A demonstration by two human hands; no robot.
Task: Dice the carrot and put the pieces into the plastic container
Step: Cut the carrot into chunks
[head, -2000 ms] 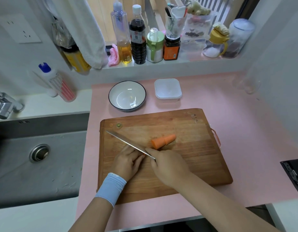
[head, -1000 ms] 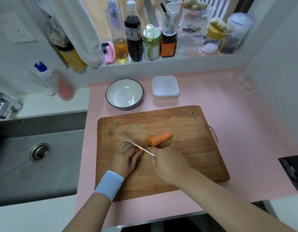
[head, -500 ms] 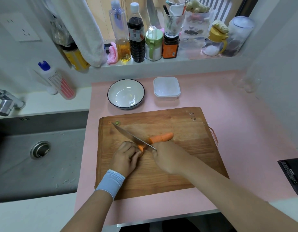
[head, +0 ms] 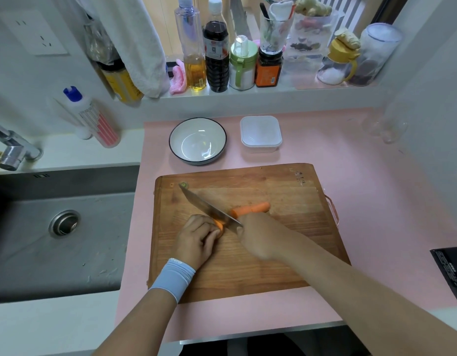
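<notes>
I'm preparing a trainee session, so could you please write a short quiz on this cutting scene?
1. Which hand grips the knife? (A) left (B) right
2. True or false: the container already holds carrot.
3. What does the left hand hold down on the board?

Key:
1. B, the right hand.
2. False: no orange shows inside it.
3. A carrot piece, right beside the blade.
</notes>
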